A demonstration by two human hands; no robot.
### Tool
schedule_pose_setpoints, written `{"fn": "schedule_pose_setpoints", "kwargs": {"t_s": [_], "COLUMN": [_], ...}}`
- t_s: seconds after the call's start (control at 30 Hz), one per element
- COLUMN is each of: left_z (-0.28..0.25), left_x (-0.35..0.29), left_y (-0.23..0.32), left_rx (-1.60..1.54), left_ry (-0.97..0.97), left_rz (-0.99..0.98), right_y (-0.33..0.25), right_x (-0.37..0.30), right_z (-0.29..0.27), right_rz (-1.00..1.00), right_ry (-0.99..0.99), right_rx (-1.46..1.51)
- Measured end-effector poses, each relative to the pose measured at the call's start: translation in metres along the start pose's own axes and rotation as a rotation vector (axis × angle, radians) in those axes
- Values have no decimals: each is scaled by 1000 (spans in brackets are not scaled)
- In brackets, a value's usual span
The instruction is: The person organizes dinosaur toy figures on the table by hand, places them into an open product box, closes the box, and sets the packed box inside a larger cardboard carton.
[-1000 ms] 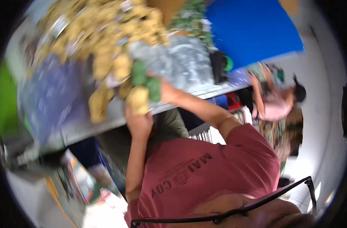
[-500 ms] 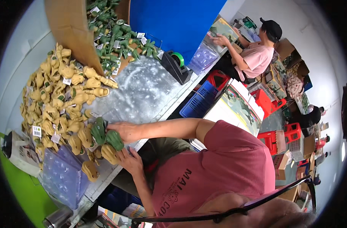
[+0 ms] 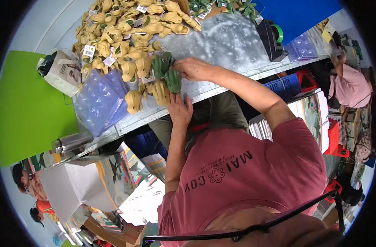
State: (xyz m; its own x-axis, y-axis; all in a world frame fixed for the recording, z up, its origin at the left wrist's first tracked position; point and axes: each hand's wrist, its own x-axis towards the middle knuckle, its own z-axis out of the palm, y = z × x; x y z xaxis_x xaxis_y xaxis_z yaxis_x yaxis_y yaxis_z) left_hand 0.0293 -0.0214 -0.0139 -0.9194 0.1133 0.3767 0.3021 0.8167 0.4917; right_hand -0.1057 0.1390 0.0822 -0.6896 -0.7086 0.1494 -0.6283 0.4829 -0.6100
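Observation:
Two green dinosaur-head toys, an upper one [image 3: 161, 66] and a lower one [image 3: 173, 81], lie together near the table's front edge. My right hand [image 3: 194, 68] comes in from the right with bent fingers closed at the side of the green toys; its fingertips are partly hidden. From below, my left hand [image 3: 180, 110] rests its outstretched fingers against the lower green toy, thumb apart. A tan dinosaur-head toy [image 3: 160, 93] is just left of those fingers, and another tan head [image 3: 133, 102] lies farther left. Behind them spreads a heap of tan dinosaur toys [image 3: 126, 29] with white tags.
Clear plastic bags [image 3: 99, 99] lie left on the grey table [image 3: 221, 41]. Near them are a steel flask [image 3: 72, 142] and a white bag [image 3: 64, 72]. A black tape dispenser [image 3: 270, 41] stands right, with green toys [image 3: 229, 6] behind. A co-worker [image 3: 350, 84] is far right.
The view has swung left, bringing the flask and open carton into fuller sight. Both hands stay at the green toys; my left thumb and fingers have shifted slightly.

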Motion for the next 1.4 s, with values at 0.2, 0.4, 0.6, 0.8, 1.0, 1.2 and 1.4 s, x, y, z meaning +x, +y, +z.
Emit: {"fn": "schedule_pose_setpoints", "kwargs": {"t_s": [0.2,0.4,0.6,0.8,1.0,1.2,1.4], "left_z": [-5,-5,3,1,0,-2,-8], "left_x": [3,10,30,39,42,42,45], "left_y": [0,6,19,24,28,30,37], "left_rx": [-21,130,262,350,280,256,133], "left_ry": [-50,-61,-161,-193,-246,-281,-269], "left_rz": [-1,30,-44,-20,-88,-165,-133], "right_y": [26,44,58,66,74,92,96], "right_x": [-12,-61,-74,-66,-18,7,6], "right_z": [-1,31,64,51,42,51,57], "right_rz": [83,279,244,306,156,39,-66], "right_ry": [72,216,361,296,574,446,648], "right_rx": [72,-137,-61,68,224,339,378]}}
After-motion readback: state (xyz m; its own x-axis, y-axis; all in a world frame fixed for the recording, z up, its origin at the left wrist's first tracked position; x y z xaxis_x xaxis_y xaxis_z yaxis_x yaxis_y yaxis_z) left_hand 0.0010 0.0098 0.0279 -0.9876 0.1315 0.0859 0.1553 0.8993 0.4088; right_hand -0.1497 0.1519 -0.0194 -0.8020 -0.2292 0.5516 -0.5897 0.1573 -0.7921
